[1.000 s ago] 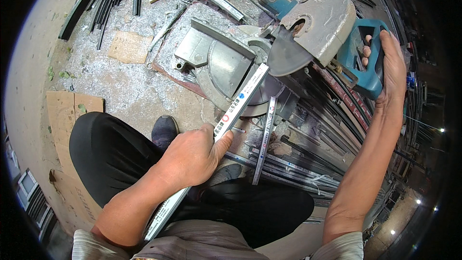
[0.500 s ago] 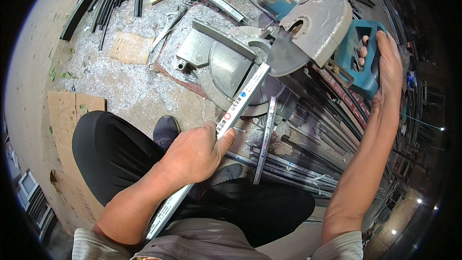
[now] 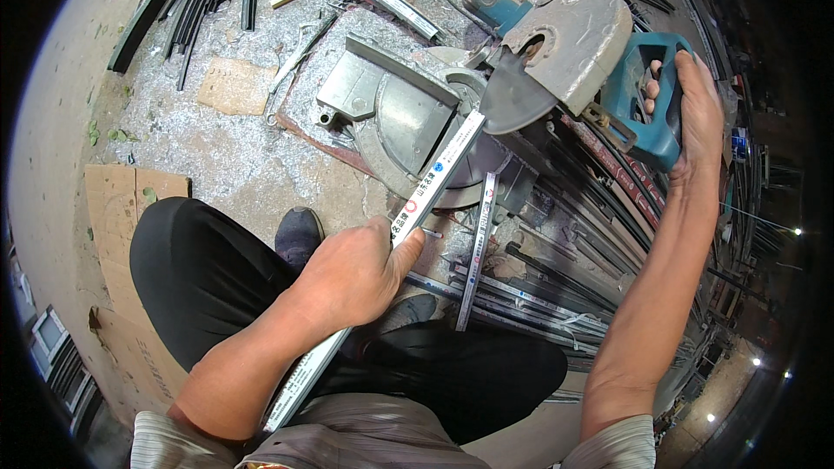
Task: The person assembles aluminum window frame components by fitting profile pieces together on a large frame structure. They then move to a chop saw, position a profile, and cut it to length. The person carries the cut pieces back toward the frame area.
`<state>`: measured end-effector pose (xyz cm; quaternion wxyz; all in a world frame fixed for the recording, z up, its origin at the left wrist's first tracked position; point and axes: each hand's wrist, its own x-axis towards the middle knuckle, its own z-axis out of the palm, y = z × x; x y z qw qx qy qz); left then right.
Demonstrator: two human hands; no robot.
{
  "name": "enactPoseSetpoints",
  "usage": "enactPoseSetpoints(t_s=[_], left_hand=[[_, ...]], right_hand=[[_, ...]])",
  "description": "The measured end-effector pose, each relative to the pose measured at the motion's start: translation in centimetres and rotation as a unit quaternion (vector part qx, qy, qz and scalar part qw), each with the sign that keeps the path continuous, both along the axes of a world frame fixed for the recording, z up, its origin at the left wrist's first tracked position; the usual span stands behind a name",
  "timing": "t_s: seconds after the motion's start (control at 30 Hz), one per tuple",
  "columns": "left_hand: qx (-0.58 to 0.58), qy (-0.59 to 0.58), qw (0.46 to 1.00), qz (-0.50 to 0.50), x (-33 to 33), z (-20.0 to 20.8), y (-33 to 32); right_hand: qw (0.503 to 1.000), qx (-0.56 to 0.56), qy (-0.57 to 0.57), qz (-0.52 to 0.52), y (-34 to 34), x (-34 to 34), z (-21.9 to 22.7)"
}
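Note:
My left hand (image 3: 354, 274) is closed round a long metal profile bar (image 3: 445, 167) wrapped in white printed film. The bar runs slantwise from my lap to the turntable of a miter saw (image 3: 408, 117), and its far end lies just below the blade (image 3: 512, 100). With its fingers through the loop, my right hand (image 3: 695, 113) grips the teal saw handle (image 3: 638, 91). A grey blade guard (image 3: 578, 43) covers the upper blade, and the saw head is raised. The lower edge of the blade stays apart from the bar.
Shavings litter the floor round the saw. A shorter profile piece (image 3: 479, 252) leans right of the bar, above a heap of profiles (image 3: 539, 317). Dark strips (image 3: 208, 0) lie at the far left, cardboard (image 3: 113, 208) by my left knee.
Almost nothing differs. The saw handle and my right hand have shifted very slightly to the left and up; the bar and my left hand stay nearly where they were.

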<state>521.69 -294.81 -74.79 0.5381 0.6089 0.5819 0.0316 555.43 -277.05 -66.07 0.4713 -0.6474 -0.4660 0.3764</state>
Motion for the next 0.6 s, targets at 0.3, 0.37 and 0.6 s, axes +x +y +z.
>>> enactPoseSetpoints(t_s=[0.3,0.37,0.6], left_hand=[[-0.010,0.004,1.000,0.003,0.1,-0.2,0.0],[-0.010,0.003,1.000,0.003,0.2,-0.4,0.0],[-0.042,0.007,0.999,-0.010,0.3,0.5,1.0]], right_hand=[[1.000,0.019,0.006,0.006,-1.1,-0.5,-0.5],[1.000,0.022,0.005,0.005,-1.5,-0.7,-0.6],[1.000,0.021,0.006,-0.007,-2.6,-1.6,-0.8]])
